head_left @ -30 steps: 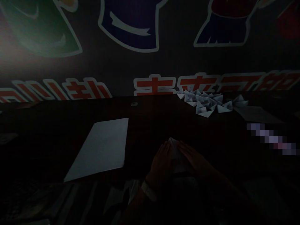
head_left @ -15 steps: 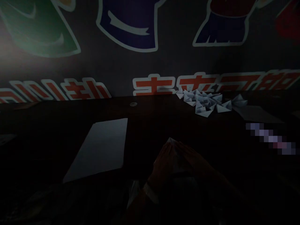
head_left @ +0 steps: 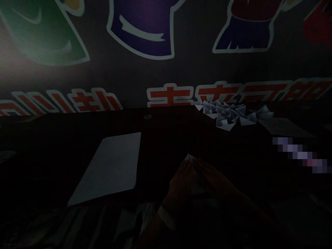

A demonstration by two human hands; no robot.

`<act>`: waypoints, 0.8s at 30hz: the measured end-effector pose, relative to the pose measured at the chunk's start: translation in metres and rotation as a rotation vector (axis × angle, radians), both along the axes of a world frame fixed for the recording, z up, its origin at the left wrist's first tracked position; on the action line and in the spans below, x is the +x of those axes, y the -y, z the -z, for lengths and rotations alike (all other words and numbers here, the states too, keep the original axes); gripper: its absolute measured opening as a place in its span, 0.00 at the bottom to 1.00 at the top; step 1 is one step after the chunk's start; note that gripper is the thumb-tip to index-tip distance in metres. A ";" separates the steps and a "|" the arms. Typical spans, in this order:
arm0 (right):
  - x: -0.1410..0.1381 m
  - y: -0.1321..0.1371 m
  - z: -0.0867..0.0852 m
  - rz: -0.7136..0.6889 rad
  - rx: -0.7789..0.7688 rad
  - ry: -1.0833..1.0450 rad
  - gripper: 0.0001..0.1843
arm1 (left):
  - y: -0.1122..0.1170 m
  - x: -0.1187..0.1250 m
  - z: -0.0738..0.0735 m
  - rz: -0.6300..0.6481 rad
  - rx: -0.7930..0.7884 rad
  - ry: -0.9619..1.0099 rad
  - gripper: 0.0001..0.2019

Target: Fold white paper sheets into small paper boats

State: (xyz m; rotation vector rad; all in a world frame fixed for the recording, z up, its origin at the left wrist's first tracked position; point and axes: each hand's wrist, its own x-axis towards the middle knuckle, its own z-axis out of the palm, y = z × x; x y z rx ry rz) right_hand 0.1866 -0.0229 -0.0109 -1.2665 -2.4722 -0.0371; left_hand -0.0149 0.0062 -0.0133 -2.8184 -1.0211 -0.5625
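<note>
The scene is very dark. My left hand (head_left: 180, 185) and my right hand (head_left: 216, 181) lie close together on the dark table (head_left: 166, 138), fingers stretched forward and pressed onto a small folded white paper (head_left: 190, 158). Only the paper's pointed tip shows between the fingertips; the rest is hidden under my hands. A pale band sits on my left wrist.
A flat white sheet (head_left: 109, 167) lies to the left of my hands. A heap of several folded paper boats (head_left: 228, 114) sits at the back right, beside another flat sheet (head_left: 282, 127). A wall with large coloured graphics (head_left: 145, 31) rises behind the table.
My hands have stayed on the folded paper, the fingers drawing slightly closer over it. The view has shifted a little.
</note>
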 end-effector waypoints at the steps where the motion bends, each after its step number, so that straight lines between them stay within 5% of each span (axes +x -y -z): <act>1: 0.000 0.000 0.000 0.000 -0.002 0.000 0.34 | 0.000 0.000 -0.001 0.004 0.008 -0.005 0.21; 24: 0.000 0.005 -0.014 0.012 -0.039 0.049 0.34 | 0.029 0.004 -0.017 -0.007 0.028 0.084 0.26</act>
